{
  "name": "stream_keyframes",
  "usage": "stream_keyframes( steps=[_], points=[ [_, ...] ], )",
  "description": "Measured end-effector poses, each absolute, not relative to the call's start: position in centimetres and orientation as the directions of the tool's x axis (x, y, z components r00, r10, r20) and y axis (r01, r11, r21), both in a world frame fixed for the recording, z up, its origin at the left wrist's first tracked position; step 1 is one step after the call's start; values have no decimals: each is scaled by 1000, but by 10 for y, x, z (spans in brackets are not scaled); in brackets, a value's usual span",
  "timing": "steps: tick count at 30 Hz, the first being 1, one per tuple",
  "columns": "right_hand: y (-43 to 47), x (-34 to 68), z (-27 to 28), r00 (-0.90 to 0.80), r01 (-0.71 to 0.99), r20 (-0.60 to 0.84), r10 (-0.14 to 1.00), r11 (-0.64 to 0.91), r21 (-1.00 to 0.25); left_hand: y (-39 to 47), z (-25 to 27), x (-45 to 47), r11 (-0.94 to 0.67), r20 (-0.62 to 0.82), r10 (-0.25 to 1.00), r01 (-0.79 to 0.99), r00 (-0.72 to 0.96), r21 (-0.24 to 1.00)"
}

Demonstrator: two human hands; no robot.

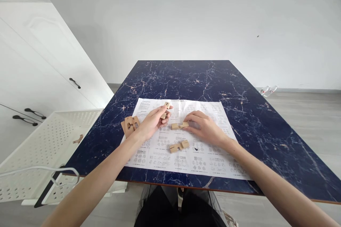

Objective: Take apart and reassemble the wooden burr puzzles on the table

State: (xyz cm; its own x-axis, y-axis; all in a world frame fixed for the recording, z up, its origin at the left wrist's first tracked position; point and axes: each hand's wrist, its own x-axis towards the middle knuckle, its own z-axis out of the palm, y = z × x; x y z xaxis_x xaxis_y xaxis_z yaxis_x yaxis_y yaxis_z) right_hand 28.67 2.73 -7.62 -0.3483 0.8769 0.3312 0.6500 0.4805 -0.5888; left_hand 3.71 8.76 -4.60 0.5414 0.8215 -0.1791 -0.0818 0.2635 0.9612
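Observation:
My left hand (155, 118) is closed around a small notched wooden block (167, 105), raised a little above the printed sheet. A dark mark shows on the block's upper end, and the fingers hide part of it. My right hand (201, 126) rests low over the sheet, with its thumb and fingers closed on the right end of a second notched wooden block (176, 126). Nearer to me, a third notched wooden block (179, 147) lies by itself on the paper. Left of my left hand are several flat wooden pieces (128, 126) with cut-out slots and numbers.
The creased paper sheet (186, 166), printed with rows of small diagrams, lies on a dark blue marbled table (183, 78). To the left stand a white perforated basket (53, 142) with a cable (39, 167) and a white cabinet (48, 60). Clear bottles (268, 90) are beyond the table's right side.

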Motion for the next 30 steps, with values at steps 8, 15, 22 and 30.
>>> stream_keyframes(
  steps=[8, 15, 22, 30],
  points=[
    [20, 283, -65, -452, 492, 425, 784, 617, -614, 82, -41, 40, 174, -150, 814, 11, 561, 985],
    [14, 275, -61, -283, 419, 420, 862, 505, -754, 75, -35, 44, 51, -103, 799, 103, 593, 993],
    [13, 270, -63, -260, 301, 338, 904, 409, -862, 58, -36, 53, -143, -65, 706, 231, 705, 962],
    [22, 277, -60, 109, 26, 265, 958, 264, -964, 62, -39, 41, -673, 204, 589, 334, 782, 660]
  ],
)
